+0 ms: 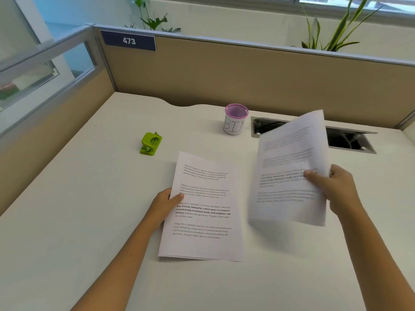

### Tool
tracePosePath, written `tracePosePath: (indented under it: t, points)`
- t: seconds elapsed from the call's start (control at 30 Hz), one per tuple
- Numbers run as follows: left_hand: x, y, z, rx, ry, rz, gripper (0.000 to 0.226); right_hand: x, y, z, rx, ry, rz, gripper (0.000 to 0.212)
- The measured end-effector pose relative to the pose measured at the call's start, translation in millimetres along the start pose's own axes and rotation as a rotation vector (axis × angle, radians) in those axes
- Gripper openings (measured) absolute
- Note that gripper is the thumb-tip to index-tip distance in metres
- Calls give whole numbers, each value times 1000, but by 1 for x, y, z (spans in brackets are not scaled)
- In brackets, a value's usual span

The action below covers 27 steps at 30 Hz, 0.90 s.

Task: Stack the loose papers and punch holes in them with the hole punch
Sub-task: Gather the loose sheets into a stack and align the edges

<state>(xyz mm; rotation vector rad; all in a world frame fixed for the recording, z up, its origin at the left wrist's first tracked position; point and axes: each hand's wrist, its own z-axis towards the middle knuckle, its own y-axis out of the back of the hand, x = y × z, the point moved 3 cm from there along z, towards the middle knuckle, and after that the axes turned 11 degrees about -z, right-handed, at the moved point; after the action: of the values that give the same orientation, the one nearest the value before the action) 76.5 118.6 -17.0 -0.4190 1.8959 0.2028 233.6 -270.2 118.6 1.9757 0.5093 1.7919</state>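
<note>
A small stack of printed papers (202,221) lies on the white desk (89,221) in the middle. My left hand (165,205) grips its left edge, thumb on top of the sheet. My right hand (334,187) pinches a single printed sheet (289,167) by its right edge and holds it lifted and tilted above the desk, to the right of the stack; the sheet is blurred. A green hole punch (151,143) stands on the desk at the far left of the papers, apart from both hands.
A pink mesh cup (235,119) labelled BIN stands at the back of the desk. Behind the lifted sheet is an open cable slot (350,140). A tan partition (247,72) walls the desk at the back and left.
</note>
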Motion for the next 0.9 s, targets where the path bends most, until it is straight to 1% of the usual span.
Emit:
tracePosePath:
  t: [0.1, 0.17, 0.23, 0.3, 0.37, 0.43, 0.53, 0.6, 0.67, 0.7, 0.77, 0.83, 0.9]
  points:
    - [0, -1, -1, -1, 7, 7, 19, 13, -26, -12, 141, -32, 233, 15]
    - [-1, -1, -2, -1, 12, 22, 21, 10, -52, -21, 231, -86, 316, 15]
    - [-2, -2, -3, -22, 28, 27, 23, 1, -79, -31, 279, -137, 305, 19]
    - [-6, -3, -5, -55, 50, 22, 33, -10, -106, -42, 310, -173, 259, 27]
    - [-10, -4, -7, -72, 83, 47, 45, -21, -129, -54, 321, -179, 164, 31]
    - [-14, -5, -9, -87, 115, 65, 50, -27, -148, -65, 326, -159, 55, 32]
    - [-13, -6, -8, -65, 79, 74, 45, -27, -166, -75, 356, -109, -39, 33]
    - [-8, -6, -5, -37, 36, 96, 30, -25, -173, -80, 370, -74, -76, 32]
    - [-6, -6, -5, -43, 17, 86, 16, -26, -175, -83, 371, -39, -123, 29]
    - [-6, -6, -4, -40, 15, 71, 12, -27, -175, -84, 360, -25, -150, 28]
    - [-7, -7, -6, -24, 19, 29, 13, -30, -172, -83, 309, -5, -180, 29]
    - [-8, -9, -8, 2, 46, -44, 16, -33, -166, -78, 254, 3, -138, 41]
    - [-13, -14, -12, 66, 71, -153, 20, -35, -158, -71, 268, -47, 43, 61]
